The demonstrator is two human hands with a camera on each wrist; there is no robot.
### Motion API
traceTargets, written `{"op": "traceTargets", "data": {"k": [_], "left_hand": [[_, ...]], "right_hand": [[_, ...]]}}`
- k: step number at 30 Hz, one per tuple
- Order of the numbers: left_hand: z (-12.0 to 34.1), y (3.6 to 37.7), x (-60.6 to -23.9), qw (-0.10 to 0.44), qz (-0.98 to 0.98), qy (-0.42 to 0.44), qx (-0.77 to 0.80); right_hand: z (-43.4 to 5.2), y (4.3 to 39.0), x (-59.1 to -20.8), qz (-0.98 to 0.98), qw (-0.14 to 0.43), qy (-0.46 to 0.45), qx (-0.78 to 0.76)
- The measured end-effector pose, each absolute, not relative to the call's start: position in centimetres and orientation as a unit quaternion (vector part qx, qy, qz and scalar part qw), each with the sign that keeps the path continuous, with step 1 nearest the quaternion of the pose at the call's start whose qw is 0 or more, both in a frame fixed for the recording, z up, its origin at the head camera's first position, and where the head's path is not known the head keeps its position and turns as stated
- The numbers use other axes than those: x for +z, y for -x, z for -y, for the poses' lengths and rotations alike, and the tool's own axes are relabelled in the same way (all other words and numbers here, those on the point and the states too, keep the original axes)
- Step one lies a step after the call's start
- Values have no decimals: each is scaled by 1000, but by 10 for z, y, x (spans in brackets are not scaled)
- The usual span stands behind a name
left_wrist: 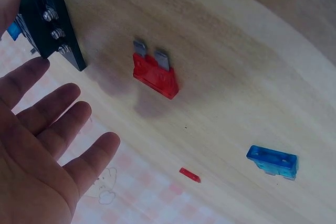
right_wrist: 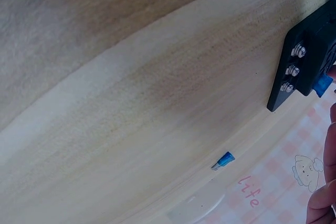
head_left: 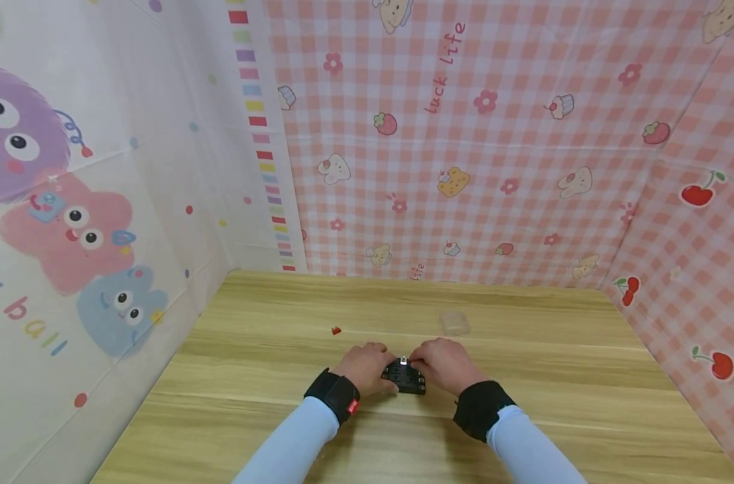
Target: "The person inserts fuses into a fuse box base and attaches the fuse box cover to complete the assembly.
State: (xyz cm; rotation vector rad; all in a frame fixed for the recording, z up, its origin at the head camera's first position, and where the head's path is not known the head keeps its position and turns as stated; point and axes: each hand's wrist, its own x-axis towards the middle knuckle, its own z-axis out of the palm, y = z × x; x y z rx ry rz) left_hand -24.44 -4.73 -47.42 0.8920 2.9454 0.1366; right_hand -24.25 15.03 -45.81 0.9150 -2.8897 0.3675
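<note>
A black fuse box (head_left: 406,378) with screw terminals along its side lies on the table between the two hands. My left hand (head_left: 365,368) holds it by its left end, thumb at the near edge and a finger at the far edge; the other fingers are spread in the left wrist view. At the box's far side, my right hand (head_left: 448,365) pinches a blue blade fuse (right_wrist: 322,84), mostly covered by the fingertips. Beside the left hand lie a red blade fuse (left_wrist: 156,74) and another blue blade fuse (left_wrist: 273,161).
A small red piece (head_left: 336,330) lies farther back on the wooden table (head_left: 270,349). Behind the right hand is a clear plastic cover (head_left: 454,323). One more blue fuse (right_wrist: 223,160) rests to the right. Patterned cloth walls (head_left: 464,148) enclose the table.
</note>
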Motion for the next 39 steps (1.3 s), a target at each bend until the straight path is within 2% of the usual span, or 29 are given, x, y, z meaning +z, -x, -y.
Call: {"op": "traceTargets", "data": {"k": [39], "left_hand": [[46,246,-478,30,-954,-295,34]], "right_hand": [[-151,243,-463,951,10,-281,129]]}}
